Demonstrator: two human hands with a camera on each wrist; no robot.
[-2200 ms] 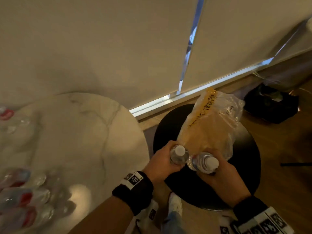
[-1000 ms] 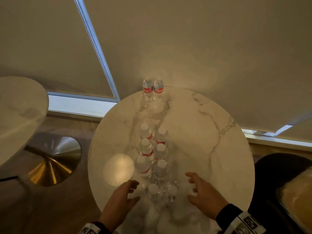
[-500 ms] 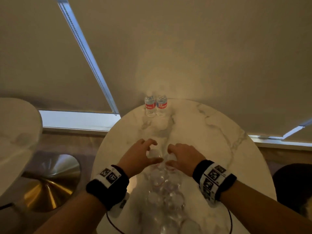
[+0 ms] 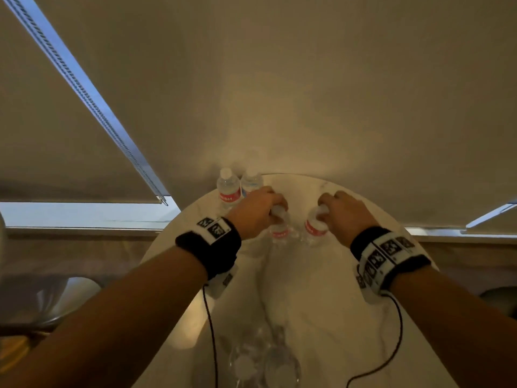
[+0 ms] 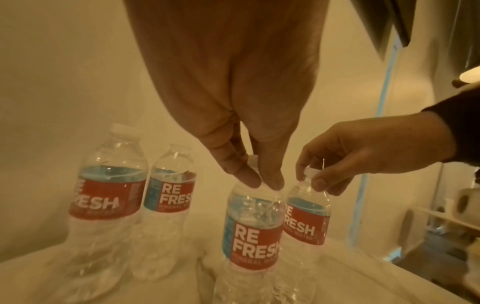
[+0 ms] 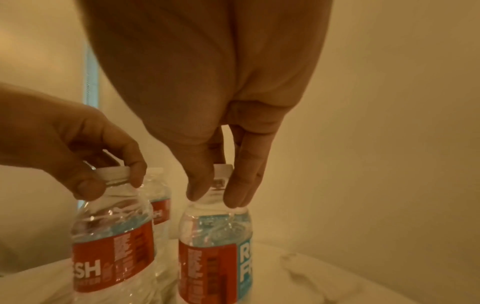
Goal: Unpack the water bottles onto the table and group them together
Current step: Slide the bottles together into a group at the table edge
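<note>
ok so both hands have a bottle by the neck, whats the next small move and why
Probably slide both held bottles toward the far pair and let go. The left hand and right hand each pinch an upright bottle's neck, and these two stand apart from that pair on the table.

I count four upright water bottles at the far end of the tabletop: two standing free as a pair, the left bottle and its neighbour, plus two under my hands. My left hand has its grip on one bottle, my right hand on another. At the near edge I see more bottles, blurred; I cannot count them. Two hands, two wristbands, one tabletop.
</note>
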